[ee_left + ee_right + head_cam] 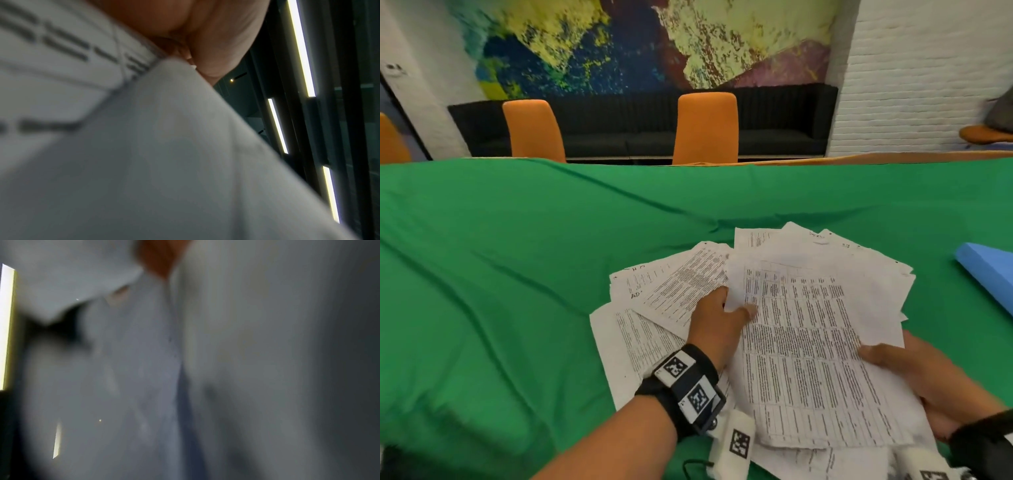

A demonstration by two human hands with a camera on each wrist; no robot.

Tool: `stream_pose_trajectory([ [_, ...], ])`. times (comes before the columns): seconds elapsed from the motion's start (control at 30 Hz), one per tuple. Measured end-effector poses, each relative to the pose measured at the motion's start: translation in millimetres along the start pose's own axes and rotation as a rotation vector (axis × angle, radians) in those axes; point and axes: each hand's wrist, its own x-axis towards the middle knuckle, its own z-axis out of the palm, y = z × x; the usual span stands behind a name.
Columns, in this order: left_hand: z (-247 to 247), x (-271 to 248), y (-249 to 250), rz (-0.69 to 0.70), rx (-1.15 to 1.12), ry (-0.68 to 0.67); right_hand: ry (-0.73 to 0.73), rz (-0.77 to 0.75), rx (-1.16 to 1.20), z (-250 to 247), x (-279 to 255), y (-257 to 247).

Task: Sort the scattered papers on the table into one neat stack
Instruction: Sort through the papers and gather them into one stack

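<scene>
I see a table draped in wrinkled green cloth (517,257) filling the head view, with two orange high-backed chairs (705,126) behind its far edge. On the cloth, right of centre and near me, lies a fanned, uneven pile of white printed paper sheets (674,284), edges splayed in several directions. The topmost large sheet printed with a table grid (808,342) is lifted at a tilt above the pile. A flat light-blue folder-like object (986,270) sits on the cloth at the right edge, apart from the pile. My left hand (719,325) pinches the grid sheet's left edge, thumb on top and fingers beneath. My right hand (914,370) holds the sheet's right edge, thumb on the upper face, fingers hidden under the paper. Both wrist views are blurred; the left one shows paper (144,146) close against skin.
</scene>
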Motion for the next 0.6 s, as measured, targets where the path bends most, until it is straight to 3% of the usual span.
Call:
stream_pose_trajectory([
  [0.13, -2, -1, -4, -0.046, 0.03, -0.054, 0.027, 0.07, 0.015, 2, 2, 7],
  [0.23, -10, 12, 0, -0.052, 0.162, -0.136, 0.074, 0.04, -0.181, -1, 3, 8],
  [0.33, -51, 55, -1, -0.073, 0.534, 0.09, 0.164, -0.001, -0.322, -10, 3, 11],
  [0.4, -84, 83, -10, -0.189, 0.736, 0.195, 0.201, -0.009, -0.339, -8, 4, 10],
  [0.47, -106, 100, -17, -0.274, 0.78, 0.182, 0.244, -0.023, -0.383, -12, 5, 14],
  [0.6, -113, 113, -17, -0.217, 0.794, 0.141, 0.257, 0.009, -0.376, -13, 7, 16],
])
